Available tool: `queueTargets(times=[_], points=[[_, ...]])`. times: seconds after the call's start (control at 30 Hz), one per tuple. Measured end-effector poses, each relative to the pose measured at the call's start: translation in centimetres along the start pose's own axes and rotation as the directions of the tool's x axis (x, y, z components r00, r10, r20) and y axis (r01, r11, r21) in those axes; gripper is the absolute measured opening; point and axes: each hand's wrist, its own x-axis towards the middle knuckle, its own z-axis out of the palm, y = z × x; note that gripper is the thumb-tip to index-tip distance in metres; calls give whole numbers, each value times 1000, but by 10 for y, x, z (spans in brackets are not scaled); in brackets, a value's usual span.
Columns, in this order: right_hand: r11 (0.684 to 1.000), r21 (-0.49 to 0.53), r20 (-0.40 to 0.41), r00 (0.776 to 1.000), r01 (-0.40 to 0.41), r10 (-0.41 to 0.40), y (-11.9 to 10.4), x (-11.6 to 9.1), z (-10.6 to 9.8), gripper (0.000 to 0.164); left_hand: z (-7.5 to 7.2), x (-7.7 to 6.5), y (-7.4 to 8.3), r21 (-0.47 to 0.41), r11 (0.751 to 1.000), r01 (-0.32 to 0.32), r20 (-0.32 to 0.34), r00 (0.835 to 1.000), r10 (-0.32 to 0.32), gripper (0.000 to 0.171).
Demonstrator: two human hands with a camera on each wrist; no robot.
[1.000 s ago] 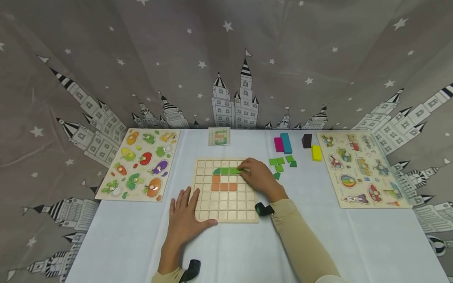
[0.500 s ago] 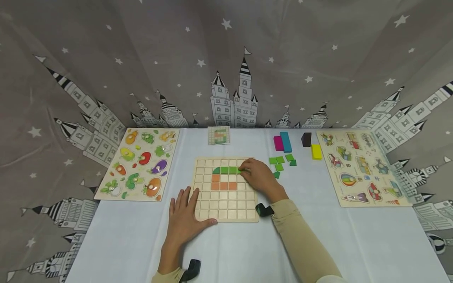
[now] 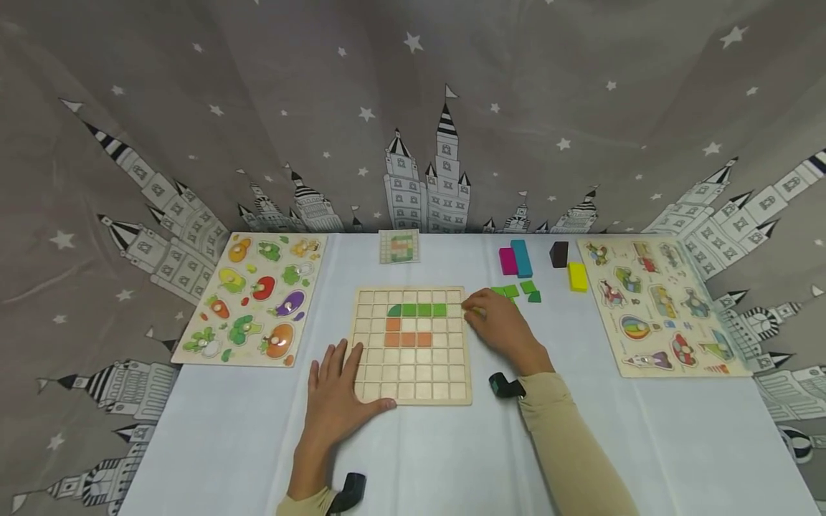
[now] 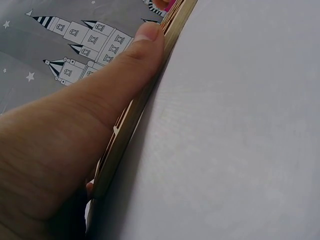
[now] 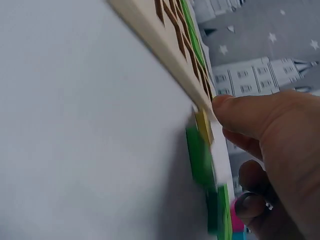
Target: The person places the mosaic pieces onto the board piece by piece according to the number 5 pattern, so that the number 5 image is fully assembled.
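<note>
In the head view, a wooden grid board (image 3: 413, 373) lies mid-table. Its upper row holds a dark green rounded tile (image 3: 395, 311) and green square tiles (image 3: 424, 309). Several orange tiles (image 3: 409, 340) form an L below them. My left hand (image 3: 338, 401) spreads at the board's lower left corner, fingers along the left side, thumb (image 4: 147, 37) on the near edge. Just off the board's right edge is my right hand (image 3: 506, 330), fingers loosely bent, no tile visible between thumb and forefinger in the right wrist view. It partly hides loose green tiles (image 3: 510, 291).
A small pattern card (image 3: 399, 247) sits behind the board. Magenta (image 3: 508, 262), blue (image 3: 521, 259), black (image 3: 559, 255) and yellow (image 3: 577, 277) blocks stand at back right. A vegetable puzzle (image 3: 254, 301) lies left, a toy-picture puzzle (image 3: 658, 308) right.
My right hand has let go of the last green square in the upper row and moved right, off the board toward the loose tiles. My left hand has stayed put.
</note>
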Motion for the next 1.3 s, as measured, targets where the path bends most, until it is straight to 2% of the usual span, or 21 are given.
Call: queueTargets(times=[0.17,0.3,0.43,0.63,0.8,1.0,1.13,1.3], points=[[1000,1,-26,999,-30,30,11,-8,-8,29,-2,1,-2,7,1000,-2,-12,1000,2,122],[999,0,-14,999,-50,50,15,-11,-7,30,-2,1,-3,-3,1000,-8,-7,1000,8,122],[999,-10,7,999,-45,45,13,-11,-3,33,1,1,-3,2,1000,-6,1,1000,6,122],[999,-32,-5,999,-38,38,7,-5,-3,32,1,1,-3,-8,1000,1,12,1000,-1,124],[996,-81,13,999,-42,43,6,0,-4,29,1,1,-2,-4,1000,7,25,1000,-6,124],[985,-127,1,993,-113,114,9,2,-6,28,2,0,-2,1,1000,16,39,999,-16,125],[984,-90,-35,988,-152,150,12,2,-7,30,3,1,-2,2,1000,18,39,999,-18,125],[993,-26,12,993,-117,117,15,2,-6,33,3,2,-2,2,1000,26,44,999,-26,126]])
